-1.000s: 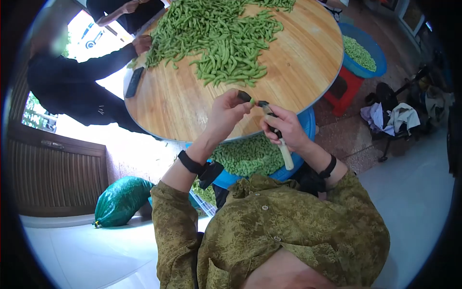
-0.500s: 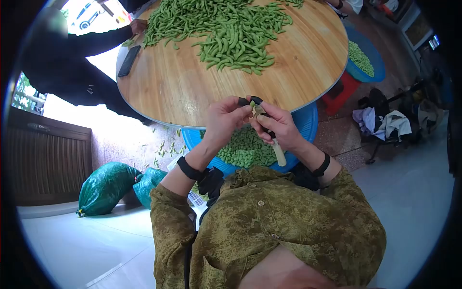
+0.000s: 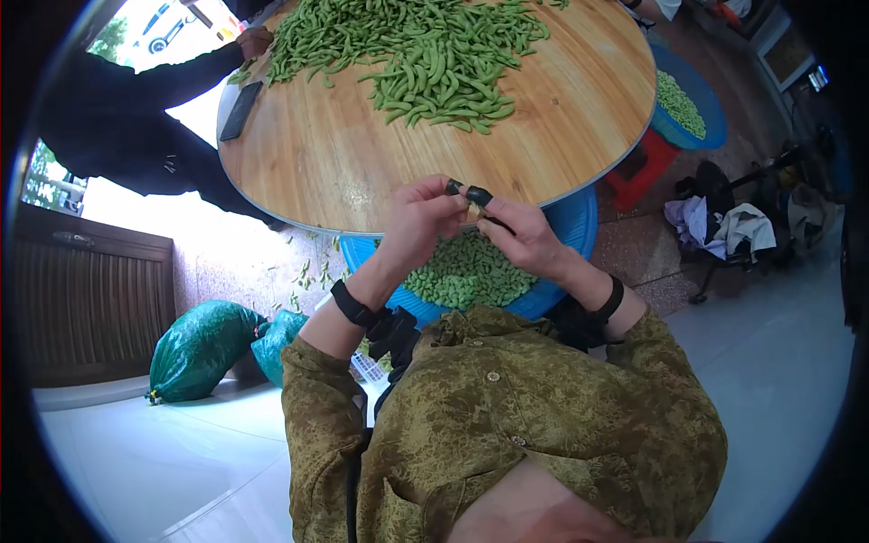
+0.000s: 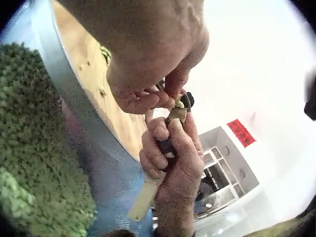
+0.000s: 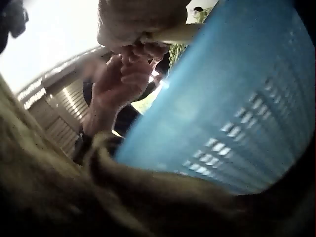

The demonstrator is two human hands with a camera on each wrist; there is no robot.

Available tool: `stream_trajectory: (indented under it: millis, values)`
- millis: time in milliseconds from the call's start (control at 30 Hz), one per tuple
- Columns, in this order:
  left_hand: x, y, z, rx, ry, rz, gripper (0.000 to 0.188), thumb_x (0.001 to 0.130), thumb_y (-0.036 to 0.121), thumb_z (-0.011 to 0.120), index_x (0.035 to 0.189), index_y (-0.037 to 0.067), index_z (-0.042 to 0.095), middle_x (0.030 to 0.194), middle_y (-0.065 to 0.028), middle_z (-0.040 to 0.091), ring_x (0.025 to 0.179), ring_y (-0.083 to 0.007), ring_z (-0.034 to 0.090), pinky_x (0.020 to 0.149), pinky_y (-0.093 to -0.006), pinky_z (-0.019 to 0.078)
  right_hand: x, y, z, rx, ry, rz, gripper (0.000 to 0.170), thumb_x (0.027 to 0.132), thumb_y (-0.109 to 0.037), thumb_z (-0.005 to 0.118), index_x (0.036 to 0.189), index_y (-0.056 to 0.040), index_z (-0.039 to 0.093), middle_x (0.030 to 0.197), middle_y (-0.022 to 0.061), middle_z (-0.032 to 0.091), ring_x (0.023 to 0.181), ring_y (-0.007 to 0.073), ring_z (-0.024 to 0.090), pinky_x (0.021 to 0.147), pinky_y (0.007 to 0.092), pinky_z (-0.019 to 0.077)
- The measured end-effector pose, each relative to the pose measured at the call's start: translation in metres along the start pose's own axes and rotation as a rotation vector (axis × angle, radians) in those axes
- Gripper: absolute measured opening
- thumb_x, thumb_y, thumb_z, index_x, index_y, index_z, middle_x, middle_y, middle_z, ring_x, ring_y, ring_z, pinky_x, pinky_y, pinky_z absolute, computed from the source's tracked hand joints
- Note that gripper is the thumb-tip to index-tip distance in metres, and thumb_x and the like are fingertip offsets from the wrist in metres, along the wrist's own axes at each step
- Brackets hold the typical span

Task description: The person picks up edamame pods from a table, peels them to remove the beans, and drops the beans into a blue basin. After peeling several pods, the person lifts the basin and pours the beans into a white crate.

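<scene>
My left hand [image 3: 418, 219] and right hand [image 3: 532, 241] meet fingertip to fingertip over a blue basket [image 3: 587, 222] of shelled green beans [image 3: 472, 276]. Black covers wrap a fingertip on each hand. In the left wrist view, my right fingers curl round a small knife with a pale handle [image 4: 142, 200] and a black-wrapped middle; its short blade [image 4: 177, 115] points toward the left fingertips. A small green pod [image 4: 179, 103] sits pinched in the left fingers beside the blade, mostly hidden. From the head, the knife handle is hidden behind the right hand.
A round wooden table [image 3: 308, 172] bears a heap of green pods [image 3: 434, 68] and a dark phone-like slab [image 3: 242, 110]. Another person's hand [image 3: 254, 42] reaches to the pile. A second blue basin [image 3: 715, 109] stands over a red stool [image 3: 647, 172]; green sacks [image 3: 201, 351] lie left.
The hands have drawn together, right fingertips closing over the knife tip and pod. The knife handle has turned out of sight in the head view. The head view has shifted slightly.
</scene>
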State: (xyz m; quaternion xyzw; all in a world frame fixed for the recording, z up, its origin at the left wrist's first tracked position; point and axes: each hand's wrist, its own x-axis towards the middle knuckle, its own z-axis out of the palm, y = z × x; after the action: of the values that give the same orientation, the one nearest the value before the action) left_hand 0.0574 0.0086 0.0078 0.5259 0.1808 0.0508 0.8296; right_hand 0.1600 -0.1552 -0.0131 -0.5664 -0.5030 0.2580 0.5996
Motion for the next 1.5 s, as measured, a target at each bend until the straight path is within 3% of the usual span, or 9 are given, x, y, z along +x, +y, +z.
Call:
stream_trajectory:
  millis: [100, 200, 333, 433, 500, 700, 1033, 1200, 1500]
  values:
    - [0.003, -0.011, -0.011, 0.314, 0.047, 0.084, 0.009, 0.084, 0.01, 0.06, 0.086, 0.001, 0.063, 0.065, 0.0005, 0.056, 0.056, -0.0048, 0.048, 0.05, -0.0216, 0.0366, -0.001, 0.016, -0.002, -0.472, 0.005, -0.318, 0.04, 0.088, -0.004, 0.055, 0.128, 0.0018, 0.048, 0.078, 0.0018, 0.054, 0.067, 0.0087, 0.051, 0.057, 0.0258, 0.0424]
    - [-0.008, -0.002, -0.01, 0.664, 0.112, 0.379, 0.012, 0.082, 0.011, 0.06, 0.084, -0.001, 0.062, 0.064, 0.0004, 0.055, 0.057, -0.0059, 0.049, 0.051, -0.0222, 0.0377, -0.003, 0.0, -0.003, -0.026, 0.038, 0.049, 0.038, 0.09, -0.006, 0.056, 0.126, 0.0006, 0.05, 0.074, -0.0019, 0.053, 0.06, 0.0042, 0.048, 0.053, 0.0203, 0.0405]
    - [-0.038, 0.035, -0.025, 0.525, 0.162, 0.181, 0.013, 0.079, 0.01, 0.061, 0.085, -0.002, 0.062, 0.065, -0.0042, 0.057, 0.058, -0.011, 0.052, 0.054, -0.0271, 0.0409, -0.002, -0.007, -0.015, 0.213, 0.111, 0.326, 0.033, 0.089, -0.009, 0.056, 0.121, 0.0012, 0.052, 0.073, -0.004, 0.05, 0.059, 0.002, 0.044, 0.051, 0.0189, 0.0359]
    - [-0.071, 0.049, -0.044, 1.065, -0.012, 0.082, 0.012, 0.08, 0.006, 0.062, 0.09, -0.001, 0.062, 0.069, -0.0054, 0.058, 0.065, -0.0162, 0.057, 0.058, -0.0297, 0.0447, -0.004, -0.009, -0.018, 0.282, 0.136, 0.35, 0.031, 0.09, -0.008, 0.055, 0.12, 0.0008, 0.052, 0.071, -0.0035, 0.05, 0.055, 0.0019, 0.043, 0.048, 0.0182, 0.0346]
    - [-0.087, 0.053, -0.055, 1.836, 0.013, 0.235, 0.011, 0.08, 0.005, 0.062, 0.089, -0.001, 0.062, 0.073, -0.0132, 0.059, 0.072, -0.0279, 0.061, 0.061, -0.0352, 0.0469, -0.003, -0.009, -0.021, 0.29, 0.161, 0.346, 0.03, 0.091, -0.008, 0.053, 0.119, 0.0009, 0.052, 0.07, -0.0035, 0.049, 0.052, 0.0017, 0.042, 0.045, 0.0177, 0.033]
    - [-0.019, 0.023, -0.022, 1.286, 0.05, 0.667, 0.013, 0.082, 0.003, 0.057, 0.093, 0.0, 0.061, 0.085, -0.0185, 0.059, 0.078, -0.0371, 0.06, 0.066, -0.04, 0.048, 0.003, -0.012, -0.022, 0.247, 0.158, 0.262, 0.031, 0.093, -0.01, 0.051, 0.122, 0.0015, 0.051, 0.073, -0.0005, 0.052, 0.05, 0.0025, 0.042, 0.042, 0.0179, 0.0328]
    - [0.126, 0.007, -0.019, 1.528, 0.144, 0.782, 0.012, 0.078, 0.006, 0.058, 0.089, -0.001, 0.057, 0.087, -0.0191, 0.055, 0.082, -0.0397, 0.057, 0.071, -0.0447, 0.0468, -0.006, -0.013, -0.043, 0.374, 0.327, 0.281, 0.029, 0.094, -0.012, 0.05, 0.12, 0.0012, 0.051, 0.073, 0.0004, 0.053, 0.049, 0.003, 0.044, 0.041, 0.0182, 0.034]
    - [0.142, 0.016, -0.034, 1.48, 0.13, 0.599, 0.014, 0.076, 0.006, 0.06, 0.088, -0.001, 0.056, 0.093, -0.0201, 0.055, 0.085, -0.0397, 0.056, 0.074, -0.0447, 0.0458, -0.006, -0.003, -0.037, 0.423, 0.278, 0.305, 0.03, 0.094, -0.011, 0.049, 0.12, 0.0019, 0.05, 0.073, 0.0013, 0.052, 0.049, 0.0041, 0.044, 0.04, 0.0191, 0.0343]
    - [0.125, 0.01, -0.031, 1.561, 0.069, 0.84, 0.017, 0.079, 0.01, 0.061, 0.093, 0.002, 0.056, 0.091, -0.0168, 0.052, 0.091, -0.0361, 0.053, 0.078, -0.0427, 0.045, 0.014, 0.003, -0.023, 0.526, 0.257, 0.368, 0.012, 0.093, -0.012, 0.049, 0.097, -0.0014, 0.053, 0.072, 0.0016, 0.051, 0.048, 0.0052, 0.045, 0.039, 0.0193, 0.0346]
